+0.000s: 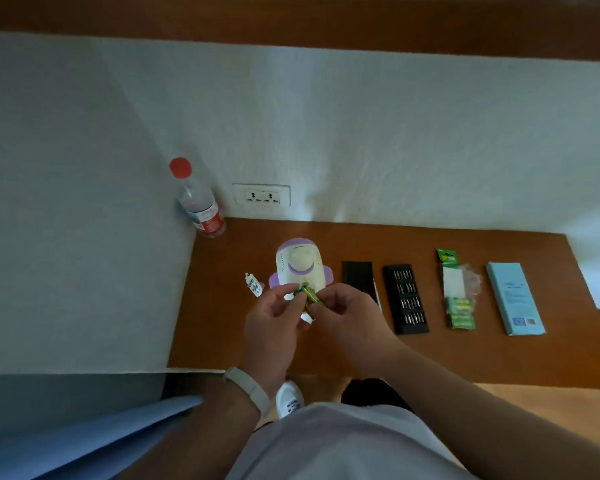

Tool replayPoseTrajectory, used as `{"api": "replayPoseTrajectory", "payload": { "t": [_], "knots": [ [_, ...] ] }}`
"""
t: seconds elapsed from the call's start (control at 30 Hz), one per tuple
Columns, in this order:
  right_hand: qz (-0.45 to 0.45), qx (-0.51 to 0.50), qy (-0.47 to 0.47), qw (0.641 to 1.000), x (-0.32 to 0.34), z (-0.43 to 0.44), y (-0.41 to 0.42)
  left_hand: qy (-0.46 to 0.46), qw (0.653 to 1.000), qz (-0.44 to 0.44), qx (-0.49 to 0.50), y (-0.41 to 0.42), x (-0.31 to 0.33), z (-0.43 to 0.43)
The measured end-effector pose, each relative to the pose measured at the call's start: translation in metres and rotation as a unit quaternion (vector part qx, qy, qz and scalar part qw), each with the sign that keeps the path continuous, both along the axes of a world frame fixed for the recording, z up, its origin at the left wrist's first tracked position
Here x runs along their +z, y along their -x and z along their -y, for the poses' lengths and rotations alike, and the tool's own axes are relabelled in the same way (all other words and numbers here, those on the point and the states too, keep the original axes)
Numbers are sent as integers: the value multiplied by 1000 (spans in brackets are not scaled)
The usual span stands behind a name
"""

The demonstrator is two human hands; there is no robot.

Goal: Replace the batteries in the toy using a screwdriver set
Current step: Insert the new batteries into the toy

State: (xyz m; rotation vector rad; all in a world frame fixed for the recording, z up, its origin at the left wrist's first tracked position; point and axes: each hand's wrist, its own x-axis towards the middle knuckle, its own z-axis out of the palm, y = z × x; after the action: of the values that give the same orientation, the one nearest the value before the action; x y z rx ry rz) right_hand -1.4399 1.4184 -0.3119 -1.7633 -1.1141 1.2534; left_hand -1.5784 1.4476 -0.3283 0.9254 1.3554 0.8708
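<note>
A white and purple rocket-shaped toy (300, 263) lies on the brown desk (465, 355), its lower end hidden behind my hands. Just in front of it, my left hand (274, 318) and my right hand (347, 313) meet, and their fingertips pinch green batteries (307, 294) between them. A small white piece with a dark print (253, 284) lies left of the toy. The open black tray of screwdriver bits (405, 299) lies to the right, with its black lid (357, 275) beside it. A torn green battery pack (458, 296) sits further right.
A water bottle with a red cap (198, 199) stands in the back left corner against the wall. A double wall socket (261, 195) is behind the toy. A light blue box (515, 299) lies at the desk's right end. My white shoe (290, 398) shows below the desk edge.
</note>
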Motion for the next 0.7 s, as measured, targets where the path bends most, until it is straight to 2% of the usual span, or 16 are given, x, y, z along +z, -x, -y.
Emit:
{"api": "replayPoseTrajectory", "payload": {
  "t": [0.23, 0.4, 0.53, 0.63, 0.7],
  "knots": [
    [-90, -31, 10, 995, -2, -17, -3, -95, 987, -61, -112, 4, -4, 4],
    [-94, 12, 20, 995, -2, -29, -3, -168, 954, -217, -119, 9, -8, -4],
    [-102, 38, 19, 994, -3, -34, -5, -230, 911, -316, -128, 9, -14, -10],
    [-114, 42, 25, 992, -3, -35, -9, -266, 894, -334, -138, 8, -14, -12],
    [-107, 37, 27, 993, -3, -36, -11, -265, 898, -324, -137, 7, -12, -12]
  ]
}}
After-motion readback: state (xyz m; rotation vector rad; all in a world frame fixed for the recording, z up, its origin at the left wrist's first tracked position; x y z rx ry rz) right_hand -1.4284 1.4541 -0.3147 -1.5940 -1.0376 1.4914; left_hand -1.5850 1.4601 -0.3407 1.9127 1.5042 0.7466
